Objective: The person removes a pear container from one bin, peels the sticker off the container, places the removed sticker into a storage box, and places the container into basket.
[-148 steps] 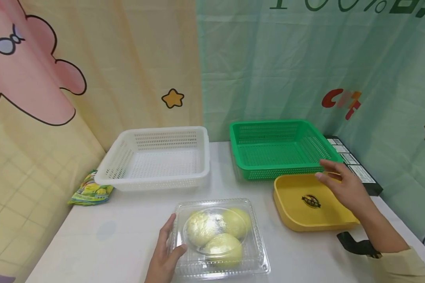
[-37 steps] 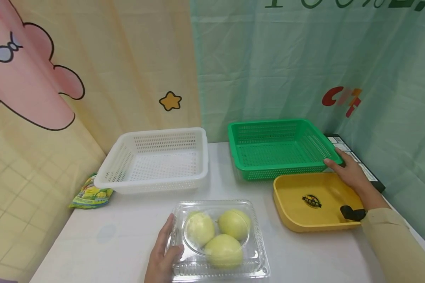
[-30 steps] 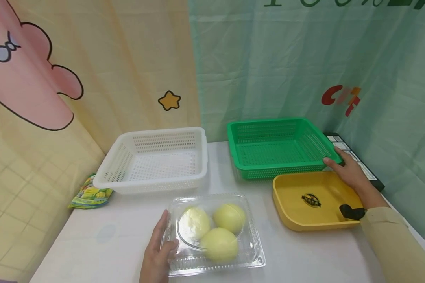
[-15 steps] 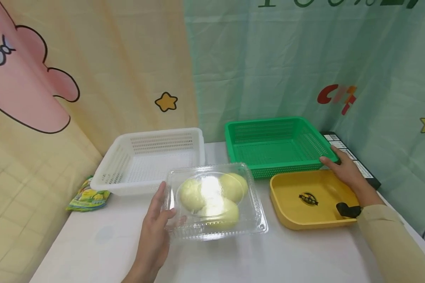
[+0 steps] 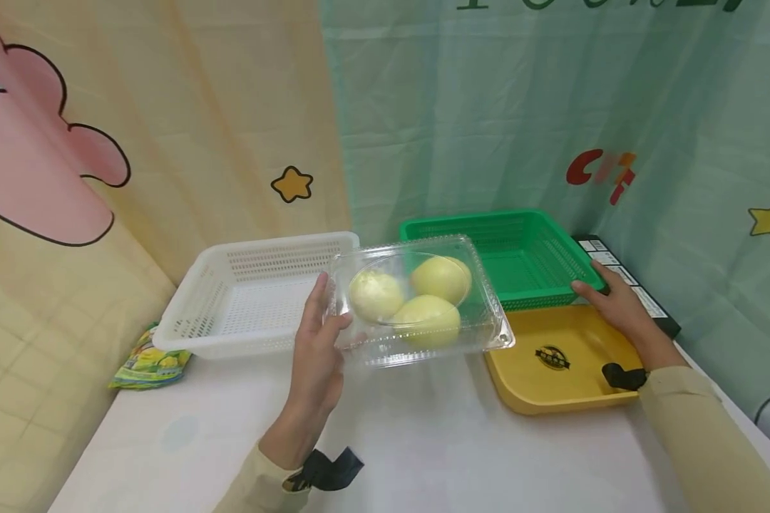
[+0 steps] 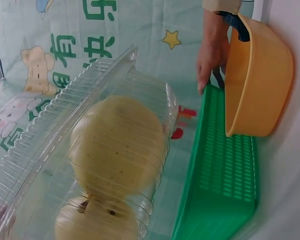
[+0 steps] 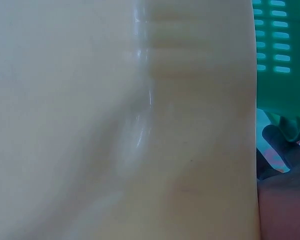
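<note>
My left hand grips the left side of a clear plastic clamshell box, thumb on the near side. Held above the table, the box is tilted and contains three round, pale yellow-green fruits; dark spots and a stem end show in the left wrist view. Its right part overlaps the green basket and the yellow tray's corner in the head view. My right hand holds the basket's near right corner by the rim. In the right wrist view the tray wall fills most of the picture.
A white perforated basket stands at the back left, a green-yellow packet beside it. The yellow tray lies in front of the green basket, under my right forearm. A black box with white labels runs along the right edge. Curtains hang behind.
My left hand has lifted the clear box off the table and carried it forward and right, towards the green basket. Earlier my right hand moved from above the yellow tray onto the basket's corner.
</note>
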The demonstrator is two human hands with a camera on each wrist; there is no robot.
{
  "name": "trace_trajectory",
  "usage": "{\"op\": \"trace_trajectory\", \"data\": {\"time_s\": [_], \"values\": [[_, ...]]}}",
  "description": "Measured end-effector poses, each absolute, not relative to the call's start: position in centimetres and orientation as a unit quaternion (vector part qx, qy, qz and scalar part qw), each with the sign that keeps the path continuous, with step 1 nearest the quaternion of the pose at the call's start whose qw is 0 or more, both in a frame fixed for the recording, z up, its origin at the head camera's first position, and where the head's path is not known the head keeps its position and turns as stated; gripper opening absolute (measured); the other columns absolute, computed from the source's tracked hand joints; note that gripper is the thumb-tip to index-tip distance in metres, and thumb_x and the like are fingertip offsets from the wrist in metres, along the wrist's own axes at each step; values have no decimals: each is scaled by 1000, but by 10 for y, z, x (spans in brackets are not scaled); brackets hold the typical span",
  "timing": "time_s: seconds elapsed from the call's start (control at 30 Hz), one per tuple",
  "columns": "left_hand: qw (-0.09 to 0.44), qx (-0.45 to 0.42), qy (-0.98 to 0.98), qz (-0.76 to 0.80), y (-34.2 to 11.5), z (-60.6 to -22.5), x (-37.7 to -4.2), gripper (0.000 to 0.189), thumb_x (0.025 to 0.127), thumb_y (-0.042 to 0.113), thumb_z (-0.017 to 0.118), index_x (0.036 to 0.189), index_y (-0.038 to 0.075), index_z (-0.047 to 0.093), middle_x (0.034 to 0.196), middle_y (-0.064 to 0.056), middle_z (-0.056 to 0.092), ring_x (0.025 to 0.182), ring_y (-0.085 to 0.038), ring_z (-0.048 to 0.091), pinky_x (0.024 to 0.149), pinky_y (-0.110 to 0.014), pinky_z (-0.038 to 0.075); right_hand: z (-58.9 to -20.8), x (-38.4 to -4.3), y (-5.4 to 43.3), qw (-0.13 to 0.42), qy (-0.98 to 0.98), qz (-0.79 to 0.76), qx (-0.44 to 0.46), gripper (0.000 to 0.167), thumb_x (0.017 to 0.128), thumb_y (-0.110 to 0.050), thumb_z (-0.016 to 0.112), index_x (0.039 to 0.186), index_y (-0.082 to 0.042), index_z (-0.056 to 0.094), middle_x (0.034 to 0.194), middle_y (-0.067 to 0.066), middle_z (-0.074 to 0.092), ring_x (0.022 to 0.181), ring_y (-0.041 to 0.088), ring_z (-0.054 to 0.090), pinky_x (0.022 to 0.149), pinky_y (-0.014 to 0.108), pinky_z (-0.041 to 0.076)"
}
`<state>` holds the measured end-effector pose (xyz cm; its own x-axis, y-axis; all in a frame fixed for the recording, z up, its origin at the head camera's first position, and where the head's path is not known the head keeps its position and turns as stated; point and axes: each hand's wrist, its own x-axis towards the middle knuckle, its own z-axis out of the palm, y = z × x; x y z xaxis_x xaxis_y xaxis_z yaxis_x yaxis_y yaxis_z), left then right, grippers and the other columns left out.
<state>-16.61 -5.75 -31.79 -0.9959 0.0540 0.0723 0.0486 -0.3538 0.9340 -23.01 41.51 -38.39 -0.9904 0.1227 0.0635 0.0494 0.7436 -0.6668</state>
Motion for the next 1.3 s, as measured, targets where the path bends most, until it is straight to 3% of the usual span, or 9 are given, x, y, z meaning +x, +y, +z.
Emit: {"op": "trace_trajectory", "data": {"time_s": [0.3, 0.67, 0.87, 0.93, 1.0, 1.07, 1.17, 1.2, 1.3], "values": [[-23, 51, 563, 824, -20, -311, -203, 69, 87, 4, 49, 140, 46, 34, 157, 11, 16, 138, -24, 32, 99, -58, 42, -383, -231, 415, 51, -931, 358, -45, 83, 96, -50, 41, 151, -5, -2, 151, 36, 11, 129, 54, 25, 104, 70, 21], [-22, 43, 546, 837, 23, -309, -243, 69, 86, 6, 50, 143, 41, 33, 159, 9, 12, 138, -25, 34, 100, -58, 41, -380, -230, 414, 51, -931, 357, -50, 84, 96, -51, 40, 151, -5, -2, 151, 36, 11, 129, 54, 25, 104, 70, 21], [-29, 26, 557, 829, 44, -310, -264, 71, 84, 9, 53, 145, 38, 31, 159, 9, 17, 140, -21, 29, 82, -39, 44, -383, -230, 415, 46, -933, 353, -55, 84, 96, -52, 40, 151, -5, -2, 151, 36, 10, 129, 55, 24, 104, 71, 21], [-31, 27, 562, 826, 51, -312, -271, 72, 84, 10, 54, 147, 35, 29, 158, 9, 18, 133, -14, 34, 72, -31, 41, -384, -230, 416, 47, -934, 351, -56, 84, 96, -52, 40, 151, -4, -2, 151, 36, 10, 129, 55, 24, 104, 71, 21], [-35, 27, 570, 821, 58, -314, -278, 72, 84, 11, 54, 147, 34, 29, 158, 9, 20, 108, -9, 49, 62, -24, 38, -384, -230, 416, 49, -934, 348, -55, 83, 96, -52, 39, 151, -3, -1, 150, 37, 10, 128, 55, 25, 104, 71, 21], [-40, 24, 577, 816, 65, -316, -284, 72, 84, 11, 55, 147, 34, 30, 157, 10, 22, 75, -6, 46, 54, -21, 32, -385, -231, 416, 51, -934, 348, -57, 84, 96, -52, 40, 151, -3, -1, 150, 37, 11, 128, 55, 25, 104, 71, 21], [-49, 14, 590, 806, 77, -318, -292, 72, 82, 11, 55, 146, 34, 31, 156, 10, 25, 84, -7, 53, 72, -21, 44, -385, -231, 416, 52, -934, 350, -58, 84, 96, -52, 40, 151, -3, -1, 150, 37, 11, 127, 54, 26, 104, 71, 22], [-52, 13, 593, 803, 80, -319, -295, 72, 82, 11, 55, 146, 33, 32, 156, 10, 25, 102, -9, 55, 84, -25, 45, -385, -231, 416, 52, -933, 351, -58, 84, 96, -52, 40, 151, -4, -1, 150, 37, 12, 127, 54, 26, 104, 71, 22], [-57, 8, 602, 796, 90, -321, -302, 73, 81, 12, 55, 147, 32, 31, 157, 7, 23, 145, -16, 17, 114, -41, 26, -384, -231, 415, 51, -932, 354, -58, 84, 96, -51, 40, 151, -4, -2, 150, 37, 11, 126, 54, 27, 104, 71, 22]]}}
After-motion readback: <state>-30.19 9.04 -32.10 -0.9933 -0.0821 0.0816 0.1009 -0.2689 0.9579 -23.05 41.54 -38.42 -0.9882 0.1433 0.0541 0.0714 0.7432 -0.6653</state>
